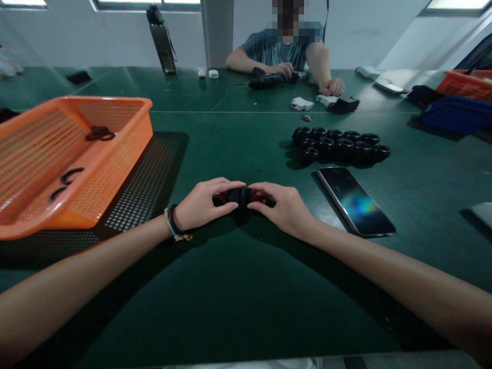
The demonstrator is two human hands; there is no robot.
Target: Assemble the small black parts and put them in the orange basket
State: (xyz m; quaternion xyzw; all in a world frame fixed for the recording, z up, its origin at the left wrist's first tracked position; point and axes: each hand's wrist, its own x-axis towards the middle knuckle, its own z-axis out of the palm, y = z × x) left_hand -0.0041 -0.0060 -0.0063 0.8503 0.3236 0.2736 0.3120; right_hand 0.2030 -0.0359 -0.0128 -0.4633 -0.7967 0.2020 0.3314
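Observation:
Between my hands, close over the green table [215,287], is a small black round part [241,197]; its exact kind is partly hidden by my fingers. My left hand [205,202] pinches its left side between thumb and fingers. On the right side, my right hand [282,205] grips it in the same way, fingertips almost meeting those of the left. A group of similar-looking shiny black round parts with holes [344,147] stands in rows beyond my right hand.
An orange perforated basket [126,154] at left holds a few black rings [100,134]. A phone [355,200] lies right of my right hand. Across the table a person [284,56] rests a hand on a power drill [265,81]. A bottle [161,41] and blue bin [457,115] stand farther back.

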